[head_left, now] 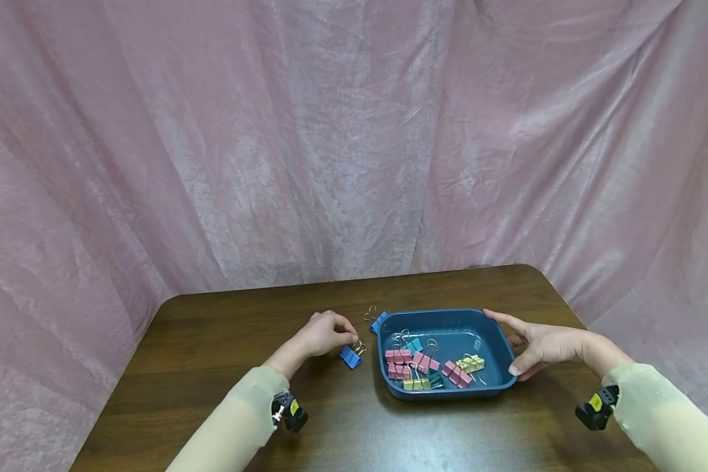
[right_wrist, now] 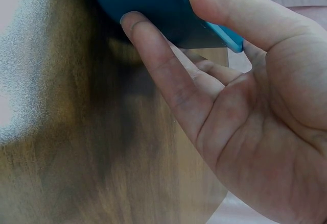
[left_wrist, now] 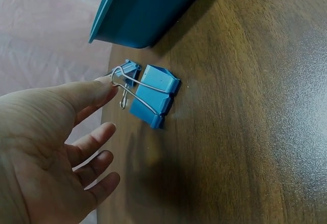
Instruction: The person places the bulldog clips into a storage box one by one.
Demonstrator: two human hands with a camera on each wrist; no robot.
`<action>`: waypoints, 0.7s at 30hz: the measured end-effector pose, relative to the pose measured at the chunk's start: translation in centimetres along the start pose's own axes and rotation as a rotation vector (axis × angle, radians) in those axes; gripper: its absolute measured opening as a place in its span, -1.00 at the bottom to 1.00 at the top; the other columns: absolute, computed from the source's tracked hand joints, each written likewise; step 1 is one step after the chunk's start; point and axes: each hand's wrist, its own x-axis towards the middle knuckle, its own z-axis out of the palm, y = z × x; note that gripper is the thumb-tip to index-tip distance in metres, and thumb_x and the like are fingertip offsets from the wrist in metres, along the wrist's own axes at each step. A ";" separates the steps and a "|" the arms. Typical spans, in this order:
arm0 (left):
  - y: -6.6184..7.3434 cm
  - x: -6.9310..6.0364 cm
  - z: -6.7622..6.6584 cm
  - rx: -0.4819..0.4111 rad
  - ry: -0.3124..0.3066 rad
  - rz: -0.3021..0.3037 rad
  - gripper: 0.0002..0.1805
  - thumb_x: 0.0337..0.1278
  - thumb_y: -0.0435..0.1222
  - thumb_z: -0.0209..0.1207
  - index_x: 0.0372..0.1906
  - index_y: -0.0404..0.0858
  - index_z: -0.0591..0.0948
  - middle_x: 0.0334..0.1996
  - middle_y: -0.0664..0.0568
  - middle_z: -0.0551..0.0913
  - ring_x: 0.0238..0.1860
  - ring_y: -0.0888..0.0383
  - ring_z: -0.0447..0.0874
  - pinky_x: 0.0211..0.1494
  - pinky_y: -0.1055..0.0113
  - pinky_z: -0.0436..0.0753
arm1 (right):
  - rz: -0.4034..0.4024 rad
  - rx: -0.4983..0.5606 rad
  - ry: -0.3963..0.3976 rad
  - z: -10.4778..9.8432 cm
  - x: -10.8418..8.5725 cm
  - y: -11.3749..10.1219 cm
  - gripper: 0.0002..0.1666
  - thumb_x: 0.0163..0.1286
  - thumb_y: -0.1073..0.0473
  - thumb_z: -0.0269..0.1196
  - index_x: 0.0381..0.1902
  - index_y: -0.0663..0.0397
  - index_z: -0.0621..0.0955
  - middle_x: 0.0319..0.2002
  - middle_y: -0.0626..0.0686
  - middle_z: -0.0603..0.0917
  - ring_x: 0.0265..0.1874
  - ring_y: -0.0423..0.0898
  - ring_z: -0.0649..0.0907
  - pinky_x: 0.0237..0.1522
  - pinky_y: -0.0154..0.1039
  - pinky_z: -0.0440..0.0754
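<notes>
A blue binder clip [left_wrist: 156,96] has its wire handles at the thumb and index finger of my left hand [head_left: 326,334], which pinches them just over the table. The other fingers of that hand are spread loosely. Behind it lies a second blue binder clip [head_left: 378,322], close against the tray's left side. My right hand [head_left: 545,349] grips the right end of the blue tray [head_left: 448,316], thumb on the rim and fingers along the outer wall. Inside the tray are pink binder clips [head_left: 457,374], yellow binder clips [head_left: 471,363] and teal binder clips [head_left: 413,345].
The brown wooden table [head_left: 212,367] has rounded far corners. A pink curtain [head_left: 330,144] hangs behind it and along both sides. Light reflects off the tabletop in front of the tray.
</notes>
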 end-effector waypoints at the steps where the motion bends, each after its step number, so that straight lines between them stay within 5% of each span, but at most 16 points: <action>1: 0.0 0.0 0.0 0.000 -0.003 0.000 -0.94 0.22 -0.15 0.38 -0.34 0.02 0.81 -0.19 0.12 0.75 0.13 -0.12 0.49 0.25 -0.04 0.41 | 0.000 0.000 0.000 0.0 0.0 0.0 0.43 0.24 0.43 0.44 0.66 -0.19 -0.30 0.44 0.69 -0.07 0.19 0.29 0.57 0.01 0.21 0.66; 13: -0.1 0.0 0.1 0.007 -0.013 0.033 -0.94 0.22 -0.17 0.37 -0.34 0.02 0.81 -0.26 0.23 0.76 0.03 -0.03 0.53 0.19 0.01 0.40 | -0.005 -0.029 0.010 0.1 -0.1 -0.1 0.41 0.24 0.39 0.45 0.66 -0.18 -0.28 0.41 0.65 0.12 0.16 0.26 0.59 0.00 0.18 0.67; 21: -0.2 0.0 0.3 0.027 -0.023 0.025 -0.93 0.24 -0.16 0.37 -0.36 0.04 0.80 -0.28 0.25 0.74 0.03 -0.02 0.53 0.19 0.02 0.41 | -0.020 -0.027 0.000 0.1 0.0 0.1 0.41 0.25 0.40 0.44 0.66 -0.16 -0.30 0.42 0.68 0.06 0.18 0.28 0.58 0.00 0.20 0.66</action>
